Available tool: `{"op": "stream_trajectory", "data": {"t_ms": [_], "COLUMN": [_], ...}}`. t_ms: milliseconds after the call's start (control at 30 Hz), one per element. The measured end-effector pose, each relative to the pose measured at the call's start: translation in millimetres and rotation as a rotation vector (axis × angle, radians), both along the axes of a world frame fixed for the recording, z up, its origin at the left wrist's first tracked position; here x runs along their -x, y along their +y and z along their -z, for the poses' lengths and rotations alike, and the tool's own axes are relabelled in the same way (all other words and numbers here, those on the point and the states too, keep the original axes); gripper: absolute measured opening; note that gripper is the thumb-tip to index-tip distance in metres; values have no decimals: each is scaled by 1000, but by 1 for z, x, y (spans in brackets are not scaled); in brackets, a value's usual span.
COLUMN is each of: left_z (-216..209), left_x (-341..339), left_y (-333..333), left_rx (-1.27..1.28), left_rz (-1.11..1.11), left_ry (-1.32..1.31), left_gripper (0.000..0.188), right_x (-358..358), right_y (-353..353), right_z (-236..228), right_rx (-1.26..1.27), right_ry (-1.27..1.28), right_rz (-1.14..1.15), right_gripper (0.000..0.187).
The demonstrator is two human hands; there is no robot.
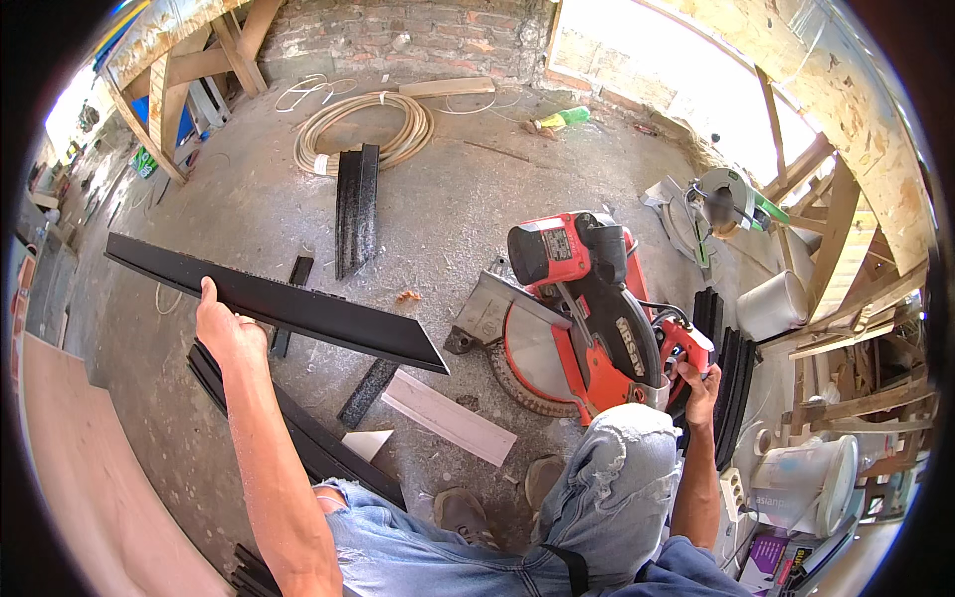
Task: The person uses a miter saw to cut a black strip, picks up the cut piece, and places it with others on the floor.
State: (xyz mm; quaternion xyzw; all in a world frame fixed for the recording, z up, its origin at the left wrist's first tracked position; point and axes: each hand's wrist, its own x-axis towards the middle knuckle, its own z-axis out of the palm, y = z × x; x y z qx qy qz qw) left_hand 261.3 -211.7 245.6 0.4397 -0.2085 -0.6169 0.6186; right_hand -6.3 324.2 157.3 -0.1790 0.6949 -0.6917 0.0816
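A long black moulding strip [298, 308] with an angled right end is gripped by my left hand [229, 323] near its left part, raised off the floor. Its cut tip points toward the red and black miter saw [587, 318], apart from the blade. My right hand [699, 390] is closed around the saw's red handle [688, 343]. The saw head is low over the round base [537, 353]; whether the blade turns cannot be seen. Below the strip lie a pale flat offcut [450, 416] and a short dark piece [368, 393].
Black mouldings lie at left [288, 428] and right [734, 388]; another black piece [356, 214] stands ahead. A coiled hose [364, 129] rests near the brick wall [438, 45]. A second, green miter saw [721, 204], white buckets [811, 485] and wooden scaffolding [846, 234] are at right.
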Motion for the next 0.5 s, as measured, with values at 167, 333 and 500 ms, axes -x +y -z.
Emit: {"op": "stream_trajectory", "data": {"t_ms": [167,333,500], "left_z": [15,13,12], "left_x": [-6,-5,-4], "left_y": [-15,-11,-10], "left_rx": [35,27,13], "left_rz": [27,33,42], "left_ry": [-38,-19,-23], "left_gripper": [26,28,32], "right_x": [2,4,5], "right_y": [3,4,5], "right_z": [2,3,-2], "right_rx": [0,-30,-42], "right_ry": [-25,-16,-26], "right_rz": [4,-2,-28], "right_gripper": [15,16,17]}}
